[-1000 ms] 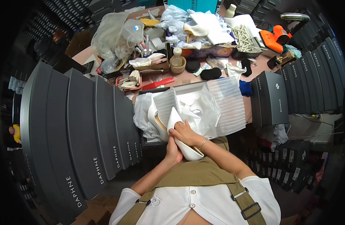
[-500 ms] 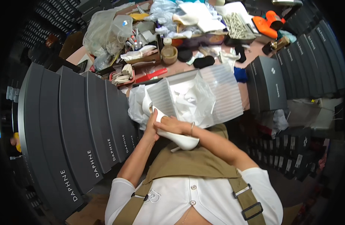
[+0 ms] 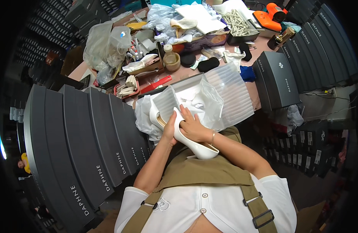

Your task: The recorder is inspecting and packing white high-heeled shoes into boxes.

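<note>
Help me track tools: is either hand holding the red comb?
No, the red comb lies on the table beyond the open box, while the left hand and right hand are on a white shoe.

Pink tbl (image 3: 183, 75) holds red comb (image 3: 157, 83), blue cloth (image 3: 247, 73) & blk oval pad (image 3: 208, 65).

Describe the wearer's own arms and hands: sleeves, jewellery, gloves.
The left grip and right grip are bare hands without gloves. The left sleeve and right sleeve are white and short, leaving both forearms uncovered. A thin, metallic-looking bangle circles the right wrist; none shows on the left.
</note>
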Tool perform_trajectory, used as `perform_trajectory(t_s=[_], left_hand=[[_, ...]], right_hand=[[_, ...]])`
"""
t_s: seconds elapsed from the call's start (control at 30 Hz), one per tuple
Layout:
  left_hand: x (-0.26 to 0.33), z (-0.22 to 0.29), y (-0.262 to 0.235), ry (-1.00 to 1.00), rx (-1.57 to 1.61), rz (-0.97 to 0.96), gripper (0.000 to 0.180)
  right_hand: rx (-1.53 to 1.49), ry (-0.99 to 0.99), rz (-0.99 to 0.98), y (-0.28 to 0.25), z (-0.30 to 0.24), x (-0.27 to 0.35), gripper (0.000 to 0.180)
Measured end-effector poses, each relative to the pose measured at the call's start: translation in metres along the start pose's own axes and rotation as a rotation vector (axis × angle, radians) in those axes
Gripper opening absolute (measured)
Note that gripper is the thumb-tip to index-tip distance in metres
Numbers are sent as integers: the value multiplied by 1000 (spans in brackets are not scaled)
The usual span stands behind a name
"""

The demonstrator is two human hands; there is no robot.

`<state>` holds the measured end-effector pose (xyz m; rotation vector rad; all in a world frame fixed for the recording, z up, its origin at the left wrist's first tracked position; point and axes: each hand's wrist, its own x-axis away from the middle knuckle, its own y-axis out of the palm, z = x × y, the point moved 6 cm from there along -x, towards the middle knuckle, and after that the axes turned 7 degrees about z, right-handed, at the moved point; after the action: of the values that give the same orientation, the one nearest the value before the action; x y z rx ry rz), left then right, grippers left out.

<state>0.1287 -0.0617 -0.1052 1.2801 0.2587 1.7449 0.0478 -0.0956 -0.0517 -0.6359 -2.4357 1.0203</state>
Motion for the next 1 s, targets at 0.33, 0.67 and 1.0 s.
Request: perform_trajectory(t_s=[0.33, 0.67, 1.0], left_hand=[[9, -6, -22, -17, -110, 136, 47], [9, 5, 1, 40, -125, -58, 56], [21, 13, -13, 48, -53, 19, 60]], right_hand=[[222, -41, 247, 15, 0, -3, 28], [-313, -65, 161, 11, 9, -10, 40], [-186, -442, -139, -26, -45, 32, 36]])
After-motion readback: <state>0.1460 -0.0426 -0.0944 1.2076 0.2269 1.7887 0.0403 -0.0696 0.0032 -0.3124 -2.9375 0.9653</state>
